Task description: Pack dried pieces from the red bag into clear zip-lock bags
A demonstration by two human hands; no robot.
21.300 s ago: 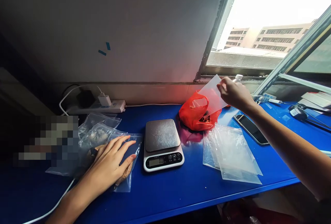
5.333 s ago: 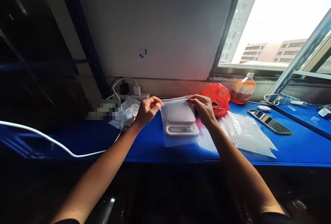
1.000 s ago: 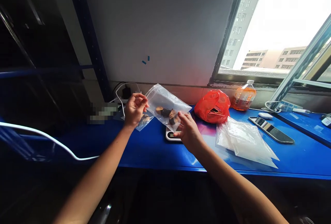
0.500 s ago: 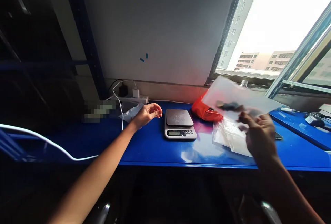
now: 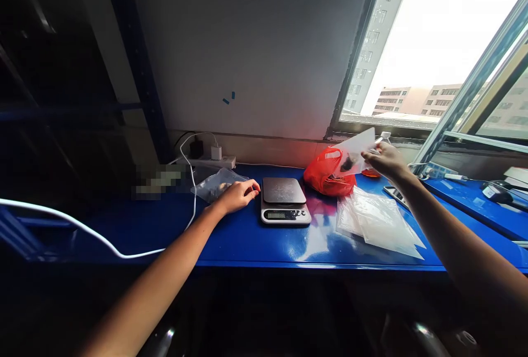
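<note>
My right hand [image 5: 385, 160] pinches the edge of a translucent plastic bag [image 5: 363, 145]. Something small and dark shows inside the bag; its kind I cannot make out. The bag is held up against a red plastic bag [image 5: 328, 178], covering part of its right side. My left hand [image 5: 238, 196] is low over the table, just left of a digital kitchen scale [image 5: 284, 195], its fingers loosely bent and nothing visible in them. The scale's steel platform carries nothing. Behind my left hand lies a clear plastic bag [image 5: 218, 181], partly hidden.
Flat clear bags [image 5: 379, 219] are stacked on the blue table [image 5: 256, 247], right of the scale. A phone [image 5: 395, 196] and a bottle [image 5: 385, 137] stand beyond. At the back left is a power strip [image 5: 229, 161] with a charger; a white cable [image 5: 99, 241] crosses the left.
My right hand has carried the translucent bag back and left to the red bag, uncovering the flat bags. My left hand has lowered slightly beside the scale.
</note>
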